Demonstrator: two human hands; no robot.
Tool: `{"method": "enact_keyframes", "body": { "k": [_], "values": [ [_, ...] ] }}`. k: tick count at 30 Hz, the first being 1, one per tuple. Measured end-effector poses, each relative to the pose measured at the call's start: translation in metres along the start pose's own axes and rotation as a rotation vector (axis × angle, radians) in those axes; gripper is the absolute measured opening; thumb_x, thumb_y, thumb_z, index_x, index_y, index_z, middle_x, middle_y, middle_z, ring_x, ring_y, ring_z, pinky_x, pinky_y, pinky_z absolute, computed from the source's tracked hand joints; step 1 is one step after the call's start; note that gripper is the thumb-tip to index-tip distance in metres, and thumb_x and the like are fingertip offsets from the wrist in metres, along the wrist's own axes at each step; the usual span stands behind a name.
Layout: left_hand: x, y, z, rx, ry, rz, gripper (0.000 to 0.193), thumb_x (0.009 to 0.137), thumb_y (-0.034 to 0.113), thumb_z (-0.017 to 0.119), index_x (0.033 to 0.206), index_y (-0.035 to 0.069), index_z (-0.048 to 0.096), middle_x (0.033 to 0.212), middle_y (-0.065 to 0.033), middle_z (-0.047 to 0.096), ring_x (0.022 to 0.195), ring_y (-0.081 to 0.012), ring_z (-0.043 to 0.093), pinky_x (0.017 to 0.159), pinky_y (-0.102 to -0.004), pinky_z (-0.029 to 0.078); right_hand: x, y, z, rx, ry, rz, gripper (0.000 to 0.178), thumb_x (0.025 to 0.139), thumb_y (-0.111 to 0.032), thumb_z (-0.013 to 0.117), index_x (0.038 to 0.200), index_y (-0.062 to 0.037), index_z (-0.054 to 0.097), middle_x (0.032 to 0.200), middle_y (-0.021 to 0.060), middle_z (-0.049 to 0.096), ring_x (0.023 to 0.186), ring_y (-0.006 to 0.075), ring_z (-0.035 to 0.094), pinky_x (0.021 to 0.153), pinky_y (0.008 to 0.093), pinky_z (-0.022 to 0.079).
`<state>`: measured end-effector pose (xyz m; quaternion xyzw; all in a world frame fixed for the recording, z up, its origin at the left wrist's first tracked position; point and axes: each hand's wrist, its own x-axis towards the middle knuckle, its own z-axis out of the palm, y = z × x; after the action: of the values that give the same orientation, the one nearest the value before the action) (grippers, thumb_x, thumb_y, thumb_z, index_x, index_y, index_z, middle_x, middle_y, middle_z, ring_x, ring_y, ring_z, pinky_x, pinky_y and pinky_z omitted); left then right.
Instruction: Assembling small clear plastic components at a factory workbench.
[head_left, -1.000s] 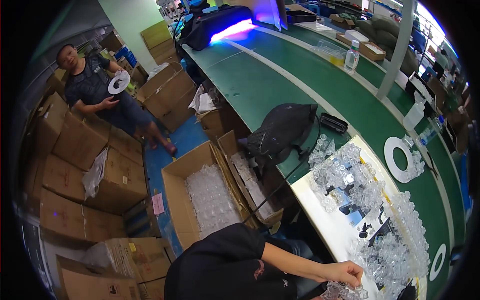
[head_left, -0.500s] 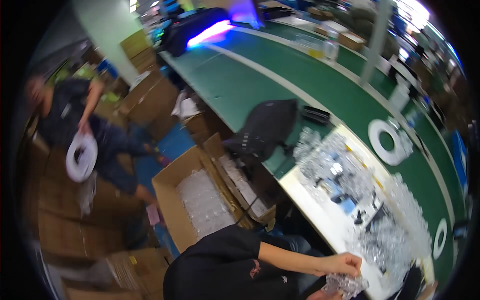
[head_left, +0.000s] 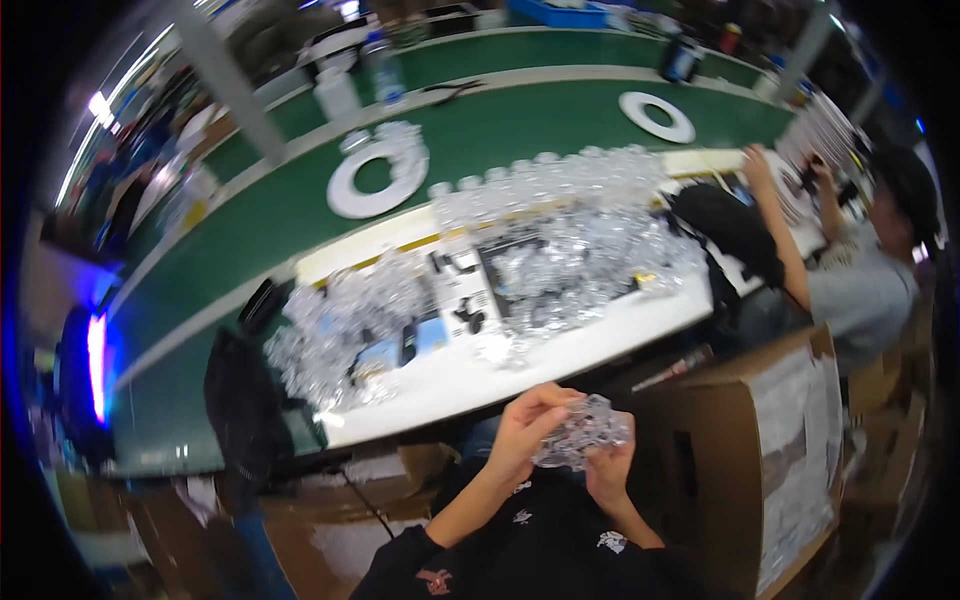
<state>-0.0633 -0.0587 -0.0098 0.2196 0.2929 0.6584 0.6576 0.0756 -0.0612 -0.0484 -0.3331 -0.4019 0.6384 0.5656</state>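
In front of my chest, both hands are closed on a crumpled-looking clear plastic part (head_left: pixel 592 428), whose exact kind is too blurred to tell. My left hand (head_left: pixel 522 432) pinches its left side, with the thumb and fingers near the top. Around its lower right edge are the fingers of my right hand (head_left: pixel 608 474). Just beyond lies the white worktop (head_left: pixel 450 393), with a heap of shiny clear plastic parts (head_left: pixel 590 265) on it. A second clear heap (head_left: pixel 350 310) lies to the left, beside small black parts (head_left: pixel 468 318) on a white sheet.
Upright clear plastic pieces (head_left: pixel 540 182) line the worktop's far side. White rings (head_left: pixel 370 188) lie on the green bench. A black bag-like item (head_left: pixel 240 405) hangs at the left edge. At right, a co-worker (head_left: pixel 860 290) sits behind an open cardboard box (head_left: pixel 700 450).
My view has swung right, bringing the worktop in front of me. The person carrying a white ring has left the view. My hands still hold the clear plastic part.
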Motion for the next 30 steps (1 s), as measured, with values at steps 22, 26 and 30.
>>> {"method": "enact_keyframes", "body": {
  "k": [22, 26, 30],
  "values": [
    [-0.015, 0.027, 0.022, 0.687, -0.044, 0.192, 0.093, 0.081, 0.06, 0.041, 0.14, 0.009, -0.008, 0.14, -0.0245, 0.024, 0.111, -0.0326, 0.051, 0.105, -0.0492, 0.01, 0.011, -0.03, -0.005, -0.287, 0.058, 0.043, 0.038, 0.074, -0.005, 0.07, 0.105, -0.0015, 0.049, 0.09, 0.0021, 0.056, 0.08, 0.0069, 0.052, 0.071, 0.0207, 0.043],
    [-0.01, 0.029, 0.02, 0.666, -0.063, 0.22, 0.1, 0.079, 0.06, 0.047, 0.138, 0.011, -0.017, 0.14, -0.027, 0.021, 0.102, -0.0312, 0.056, 0.105, -0.0487, 0.01, 0.016, -0.031, -0.012, -0.345, -0.048, -0.016, 0.039, 0.075, -0.006, 0.07, 0.108, -0.0025, 0.049, 0.094, 0.0021, 0.056, 0.087, 0.0077, 0.052, 0.076, 0.0223, 0.043],
    [-0.006, 0.026, 0.022, 0.606, -0.055, 0.274, 0.106, 0.075, 0.055, 0.056, 0.138, 0.016, -0.021, 0.139, -0.0301, 0.019, 0.086, -0.0291, 0.063, 0.106, -0.0506, 0.007, 0.019, -0.022, -0.012, -0.181, -0.133, 0.109, 0.041, 0.075, -0.013, 0.071, 0.109, -0.0035, 0.05, 0.093, 0.003, 0.057, 0.085, 0.0053, 0.053, 0.068, 0.0192, 0.044]
  ]
}}
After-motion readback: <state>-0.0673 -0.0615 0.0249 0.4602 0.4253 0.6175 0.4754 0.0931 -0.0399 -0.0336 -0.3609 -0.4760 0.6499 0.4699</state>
